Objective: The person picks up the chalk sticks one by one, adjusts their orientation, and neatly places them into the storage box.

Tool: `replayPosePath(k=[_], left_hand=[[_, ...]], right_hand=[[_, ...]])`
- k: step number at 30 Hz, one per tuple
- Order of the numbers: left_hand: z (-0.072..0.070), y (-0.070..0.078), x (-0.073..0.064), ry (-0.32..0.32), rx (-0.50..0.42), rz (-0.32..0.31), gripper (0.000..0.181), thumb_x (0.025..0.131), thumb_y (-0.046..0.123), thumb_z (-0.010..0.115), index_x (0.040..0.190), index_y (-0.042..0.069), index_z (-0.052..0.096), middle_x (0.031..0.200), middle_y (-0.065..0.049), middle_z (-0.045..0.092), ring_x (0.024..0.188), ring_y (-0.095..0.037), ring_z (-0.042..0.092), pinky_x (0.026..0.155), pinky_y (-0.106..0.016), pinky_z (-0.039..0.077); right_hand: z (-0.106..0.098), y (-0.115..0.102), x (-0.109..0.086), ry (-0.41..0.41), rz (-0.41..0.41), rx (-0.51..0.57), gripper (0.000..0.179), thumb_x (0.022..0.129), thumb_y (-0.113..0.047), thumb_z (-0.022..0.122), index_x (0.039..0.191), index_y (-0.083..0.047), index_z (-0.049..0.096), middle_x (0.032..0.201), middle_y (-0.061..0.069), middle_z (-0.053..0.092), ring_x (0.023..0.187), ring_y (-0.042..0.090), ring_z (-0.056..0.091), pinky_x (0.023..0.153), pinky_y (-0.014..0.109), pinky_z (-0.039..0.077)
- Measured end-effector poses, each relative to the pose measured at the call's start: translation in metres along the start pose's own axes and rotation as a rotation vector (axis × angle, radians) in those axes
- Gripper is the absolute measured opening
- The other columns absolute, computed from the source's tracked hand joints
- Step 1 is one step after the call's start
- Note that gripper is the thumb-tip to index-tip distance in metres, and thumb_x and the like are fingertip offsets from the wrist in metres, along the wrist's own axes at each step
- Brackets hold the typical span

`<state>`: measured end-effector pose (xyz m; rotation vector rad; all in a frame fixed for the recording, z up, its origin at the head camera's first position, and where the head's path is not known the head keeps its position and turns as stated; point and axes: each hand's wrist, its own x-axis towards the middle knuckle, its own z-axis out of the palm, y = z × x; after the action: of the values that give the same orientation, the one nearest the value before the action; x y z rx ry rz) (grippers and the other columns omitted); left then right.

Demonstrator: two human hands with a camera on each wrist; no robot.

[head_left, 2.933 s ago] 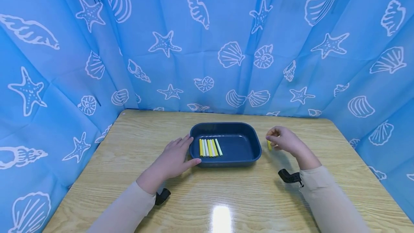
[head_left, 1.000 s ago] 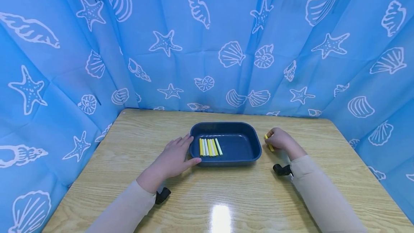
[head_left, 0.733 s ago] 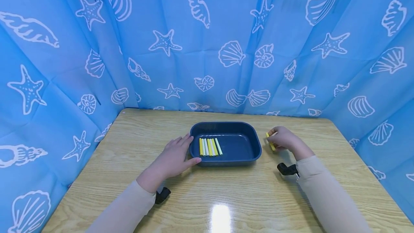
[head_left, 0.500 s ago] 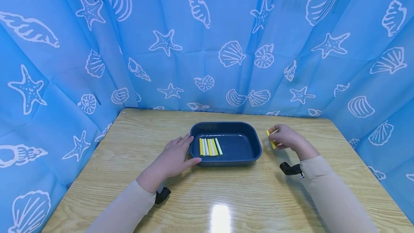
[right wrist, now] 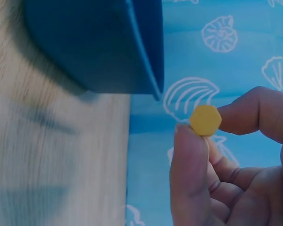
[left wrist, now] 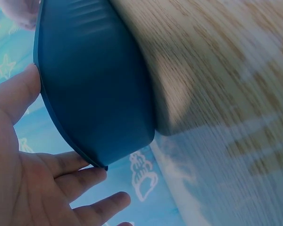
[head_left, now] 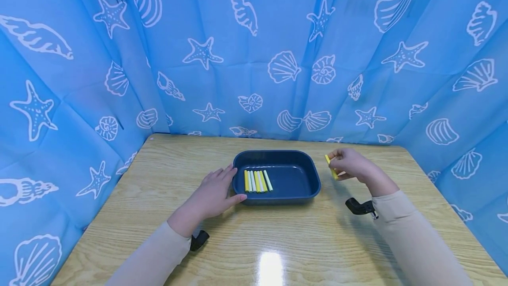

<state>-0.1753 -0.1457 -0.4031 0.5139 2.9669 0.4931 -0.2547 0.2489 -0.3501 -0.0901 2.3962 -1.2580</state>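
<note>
My right hand [head_left: 352, 164] pinches a yellow hexagonal chalk stick [head_left: 334, 174] just right of the dark blue tray [head_left: 279, 200]. Seen end-on in the right wrist view, the held chalk [right wrist: 206, 120] sits between thumb and fingertips, with the tray wall [right wrist: 94, 52] beside it. My left hand [head_left: 212, 193] rests with spread fingers on the tray's left end. In the left wrist view its thumb and fingertips touch the rim of the tray [left wrist: 94, 84]. Inside the tray, at the left, several yellow and white chalk sticks [head_left: 254, 182] lie side by side; the rightmost leans slightly.
The wooden table [head_left: 238, 246] extends around the tray on all sides. Behind it and at both sides hangs a blue curtain [head_left: 246, 87] with white shells and starfish. A black wrist-worn device [head_left: 359, 207] juts from the right sleeve, another [head_left: 199, 240] from the left.
The right hand, with the yellow chalk stick pinched in it, has risen and moved slightly away from me. Left hand, tray and the chalk inside stay as they were.
</note>
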Motion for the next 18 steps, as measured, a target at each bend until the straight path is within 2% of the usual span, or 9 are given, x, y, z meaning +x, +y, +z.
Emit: replayPosePath(k=[10, 18], left_hand=[[0.003, -0.002, 0.001, 0.006, 0.002, -0.002, 0.09, 0.094, 0.062, 0.058, 0.158, 0.006, 0.029, 0.163, -0.016, 0.027, 0.148, -0.04, 0.025, 0.12, -0.057, 0.018], [0.001, -0.001, 0.001, -0.004, -0.003, -0.005, 0.09, 0.094, 0.06, 0.059, 0.158, 0.005, 0.029, 0.163, -0.016, 0.025, 0.148, -0.04, 0.025, 0.12, -0.057, 0.018]], right_hand=[[0.003, -0.015, -0.006, -0.03, -0.049, 0.01, 0.05, 0.096, -0.007, 0.053, 0.138, 0.015, 0.036, 0.104, 0.015, 0.055, 0.078, 0.019, 0.059, 0.07, 0.037, 0.059], [0.007, -0.026, -0.007, -0.048, -0.055, 0.017, 0.048, 0.097, -0.006, 0.053, 0.138, 0.012, 0.036, 0.104, 0.016, 0.055, 0.079, 0.019, 0.06, 0.072, 0.039, 0.06]])
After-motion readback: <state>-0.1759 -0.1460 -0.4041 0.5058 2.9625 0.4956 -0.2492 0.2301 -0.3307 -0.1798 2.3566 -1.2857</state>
